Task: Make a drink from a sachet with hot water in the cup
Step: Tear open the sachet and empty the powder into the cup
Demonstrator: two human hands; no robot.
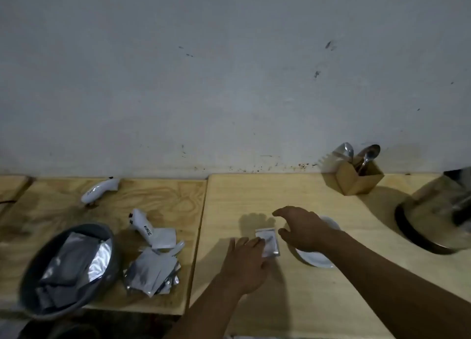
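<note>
Sachet (267, 242) is lying flat on the lighter right-hand tabletop (254, 193), a bit in from its left edge and toward the near side. Left hand (246, 259) is resting on it, fingers straight and laid close together, tips pressing the sachet's left half. Can't tell if the thumb is tucked under or not. Right hand (303, 228) hangs just right of the sachet with fingers loosely spread and relaxed, holding nothing, thumb near the sachet's right edge but apart from it as far as I can see.

Right under that hand is a white saucer or cup (316, 259), mostly hidden by the wrist, so honestly can't say which. At the right edge of the same top sits a metal kettle (433, 216), blurry. Back by the wall there's a cardboard box (356, 180) with spoons (367, 155) standing in it.

On the darker left tabletop (165, 193): a grey bowl (33, 282) at the near left corner full of foil packets, a loose pile of sachets (150, 272) near the right edge, and two white handheld gadgets (142, 226), one farther back.
</note>
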